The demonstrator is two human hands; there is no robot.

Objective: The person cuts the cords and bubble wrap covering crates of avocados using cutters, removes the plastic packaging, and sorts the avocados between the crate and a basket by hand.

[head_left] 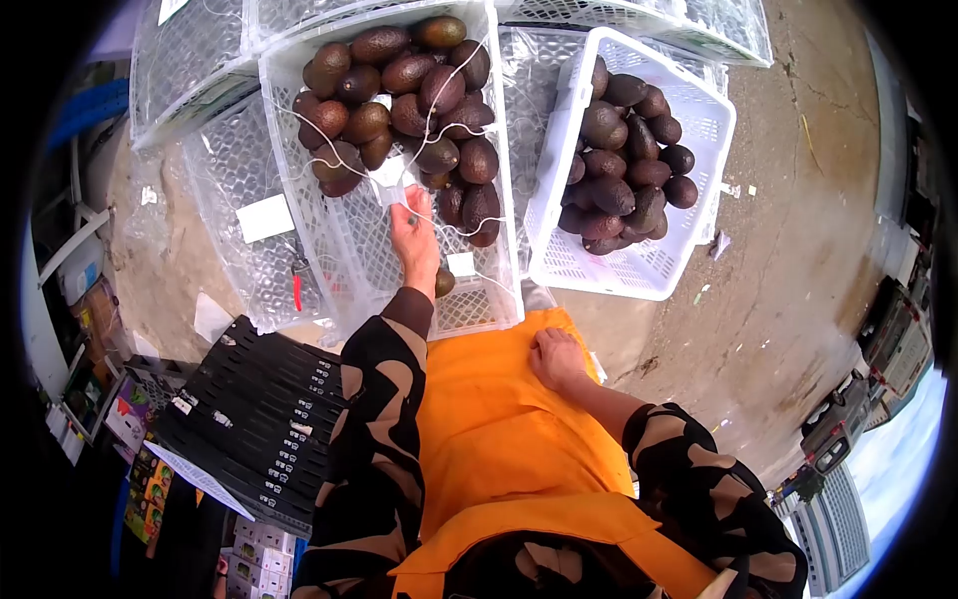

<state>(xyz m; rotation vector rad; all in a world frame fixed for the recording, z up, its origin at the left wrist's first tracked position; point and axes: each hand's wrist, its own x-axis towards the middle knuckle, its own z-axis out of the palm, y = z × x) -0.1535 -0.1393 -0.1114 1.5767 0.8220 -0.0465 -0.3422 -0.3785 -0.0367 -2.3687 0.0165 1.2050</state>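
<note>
My left hand (414, 238) reaches into a white mesh crate (344, 240), its fingers closed on a small white tag (392, 183) with white strings attached. Above and beside it lie dark brown avocados (407, 74), with white string running across them. One greenish avocado (444, 283) is near my left wrist. My right hand (559, 357) rests curled on the orange apron (499, 409), with nothing visible in it.
To the right, a white basket (664, 285) holds several dark avocados. Red-handled cutters (296, 284) and a white card (264, 219) lie on clear bubbled plastic at the left. Black stacked crates (259, 409) stand at lower left. More clear crates are at the top.
</note>
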